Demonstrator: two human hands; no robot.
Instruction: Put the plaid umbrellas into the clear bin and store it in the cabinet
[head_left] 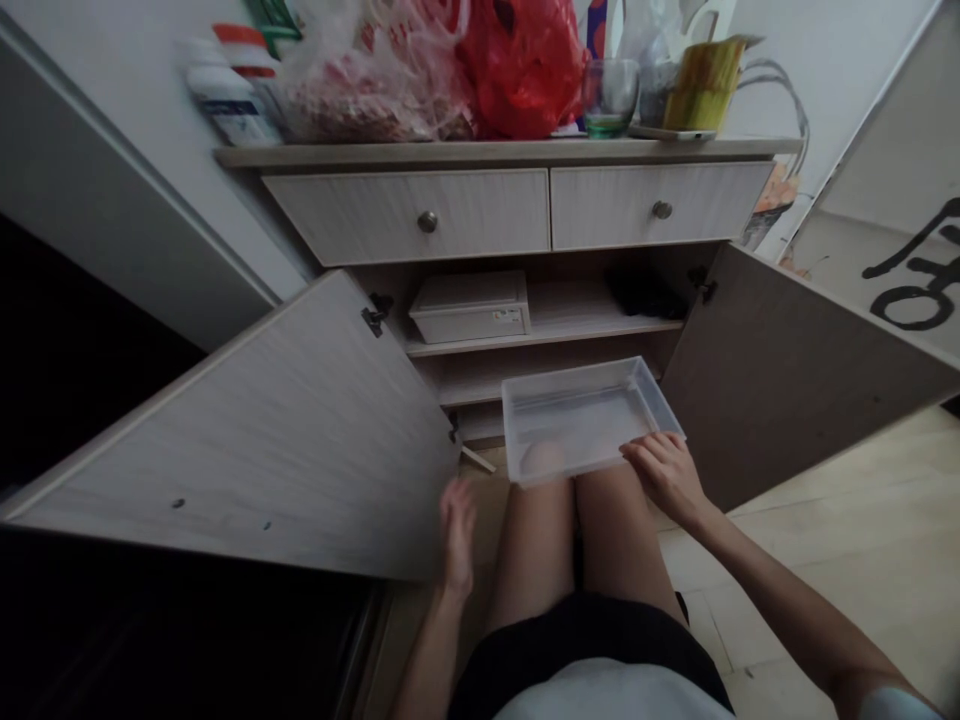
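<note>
A clear, shallow plastic storage bin is tilted above my knees, in front of the cabinet. At its near right corner my right hand grips the rim, thumb and fingers closed on it. Nothing shows inside the bin, and one knee is visible through its bottom. My left hand is raised beside my left thigh, a little blurred, with its fingers stretched out and nothing in it. It is nearest to the open left cabinet door, apart from the bin.
Both doors stand open, the right door too. On the upper shelf sit a white box and a black item. Plastic bags, a glass and bottles crowd the cabinet top.
</note>
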